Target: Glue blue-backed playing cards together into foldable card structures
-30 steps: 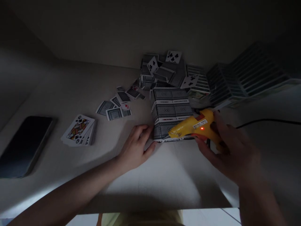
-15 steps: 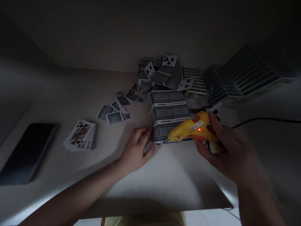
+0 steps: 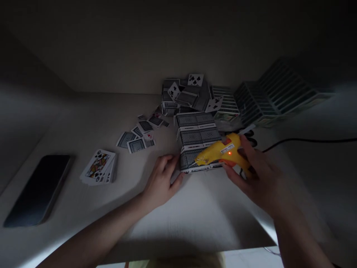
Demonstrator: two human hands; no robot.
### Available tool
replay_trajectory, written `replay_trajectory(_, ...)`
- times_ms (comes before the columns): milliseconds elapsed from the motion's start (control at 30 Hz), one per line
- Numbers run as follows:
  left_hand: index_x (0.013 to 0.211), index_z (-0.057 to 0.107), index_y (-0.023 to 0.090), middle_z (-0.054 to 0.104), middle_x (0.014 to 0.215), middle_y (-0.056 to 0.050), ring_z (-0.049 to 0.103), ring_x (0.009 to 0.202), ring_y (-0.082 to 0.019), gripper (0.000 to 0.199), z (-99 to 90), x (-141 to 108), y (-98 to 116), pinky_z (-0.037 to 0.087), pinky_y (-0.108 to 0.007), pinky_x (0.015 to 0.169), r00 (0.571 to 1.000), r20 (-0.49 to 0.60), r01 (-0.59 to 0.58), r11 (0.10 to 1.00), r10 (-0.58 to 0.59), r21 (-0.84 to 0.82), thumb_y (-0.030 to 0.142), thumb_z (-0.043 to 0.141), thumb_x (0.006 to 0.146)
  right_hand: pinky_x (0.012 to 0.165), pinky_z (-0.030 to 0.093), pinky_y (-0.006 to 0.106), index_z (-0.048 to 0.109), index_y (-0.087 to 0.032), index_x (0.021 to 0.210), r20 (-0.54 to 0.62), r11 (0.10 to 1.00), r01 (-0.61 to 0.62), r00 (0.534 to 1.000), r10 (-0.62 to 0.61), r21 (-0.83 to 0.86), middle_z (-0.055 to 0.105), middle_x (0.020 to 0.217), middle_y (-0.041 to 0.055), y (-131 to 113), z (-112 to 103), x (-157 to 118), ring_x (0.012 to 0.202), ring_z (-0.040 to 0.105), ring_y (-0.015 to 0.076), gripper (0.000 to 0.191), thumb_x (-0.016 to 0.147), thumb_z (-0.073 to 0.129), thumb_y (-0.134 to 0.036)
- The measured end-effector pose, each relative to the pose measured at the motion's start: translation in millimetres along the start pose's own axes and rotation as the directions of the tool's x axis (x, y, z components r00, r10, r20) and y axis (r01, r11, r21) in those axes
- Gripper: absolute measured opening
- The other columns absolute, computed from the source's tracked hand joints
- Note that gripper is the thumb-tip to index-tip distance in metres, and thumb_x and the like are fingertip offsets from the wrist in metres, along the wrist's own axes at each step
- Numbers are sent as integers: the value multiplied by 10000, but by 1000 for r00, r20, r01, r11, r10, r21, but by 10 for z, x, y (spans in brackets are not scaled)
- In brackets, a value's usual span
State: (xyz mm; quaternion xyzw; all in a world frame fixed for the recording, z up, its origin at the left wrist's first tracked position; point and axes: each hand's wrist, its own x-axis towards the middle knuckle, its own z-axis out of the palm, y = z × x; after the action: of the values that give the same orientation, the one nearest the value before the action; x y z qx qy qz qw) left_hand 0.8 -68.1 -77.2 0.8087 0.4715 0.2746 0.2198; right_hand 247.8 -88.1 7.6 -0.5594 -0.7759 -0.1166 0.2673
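A block built of playing cards (image 3: 196, 130), patterned backs outward, stands on the table. My left hand (image 3: 164, 181) rests at its near left corner, thumb and fingers apart and touching its side. My right hand (image 3: 258, 178) is wrapped round the handle of a yellow glue gun (image 3: 217, 152) with a glowing red light. The gun's nozzle points left, at the near left part of the block. A translucent glue stick (image 3: 247, 129) sticks out of the gun's back end.
A phone (image 3: 39, 190) and a pile of cards (image 3: 99, 166) lie at the left. Loose card pieces (image 3: 136, 145) lie left of the block, a heap of cards (image 3: 186, 95) behind it. Ribbed card structures (image 3: 276, 93) stand right; a black cable (image 3: 306, 140) runs rightward.
The view has shifted slightly. The glue gun's nozzle has moved a little left along the block, with my right hand. My left hand stays by the corner.
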Motion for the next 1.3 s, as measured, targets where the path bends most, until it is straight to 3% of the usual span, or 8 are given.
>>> replay_trajectory(400, 1360, 390, 181, 481, 1184, -118, 474, 1124, -247, 497, 20, -1, -22, 446, -409, 974, 1000, 1, 1, 1000, -1, -13, 293, 516, 892, 668, 568, 258, 374, -172, 1413, 20, 997, -55, 998, 54, 47, 693, 966, 69, -10, 90, -53, 840, 683, 192, 691, 808, 661, -345)
replay_trajectory(633, 1360, 393, 171, 483, 1172, -117, 475, 1122, -250, 503, 20, -12, -30, 446, -401, 980, 1000, -9, -6, 1000, 6, 1, 306, 517, 891, 694, 566, 315, 380, -210, 1411, 40, 992, -116, 993, 115, 45, 686, 967, 75, 31, 111, -80, 804, 677, 208, 673, 815, 642, -379)
replay_trajectory(867, 1353, 401, 178, 482, 1181, -121, 475, 1122, -254, 496, 21, -4, -28, 450, -413, 976, 1000, -14, 0, 1000, 0, -1, 301, 518, 888, 664, 570, 282, 358, -198, 1423, 57, 994, -100, 994, 97, 47, 682, 998, 76, 19, 135, -60, 834, 679, 202, 687, 822, 634, -384)
replay_trajectory(1300, 1338, 417, 151, 490, 1174, -132, 479, 1114, -258, 482, 20, -7, -29, 461, -418, 962, 1000, -23, -17, 1000, 17, -1, 295, 517, 890, 682, 571, 318, 351, -209, 1432, 40, 992, -120, 992, 118, 34, 680, 970, 77, 35, 109, -103, 826, 674, 218, 711, 814, 643, -404)
